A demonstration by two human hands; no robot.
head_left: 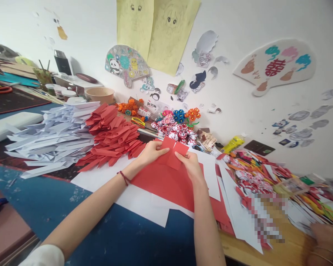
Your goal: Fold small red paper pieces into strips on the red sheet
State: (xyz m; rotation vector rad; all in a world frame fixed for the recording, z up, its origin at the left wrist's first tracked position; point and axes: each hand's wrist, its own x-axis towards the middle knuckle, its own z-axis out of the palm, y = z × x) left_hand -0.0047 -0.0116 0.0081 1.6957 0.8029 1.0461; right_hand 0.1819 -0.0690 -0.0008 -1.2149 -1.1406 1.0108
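Observation:
A small piece of red paper (174, 159) is held up between my two hands, with a narrow slit running down from its top edge. My left hand (153, 150) pinches its left side between thumb and fingers. On its right side my right hand (191, 162) grips it the same way. Below lies a large red paper sheet (163, 186), partly over a white paper sheet (152, 210). Beside my left hand are a pile of folded red paper strips (113, 133) and a pile of folded white paper strips (58, 135).
Behind my hands stand paper flowers (179, 116), yellow-handled scissors (138, 121) and a round tub (100, 95). A yellow bottle (233, 144) lies at the right, near heaped coloured paper scraps. Another person's hand (327, 236) shows at the lower right. A white wall rises behind.

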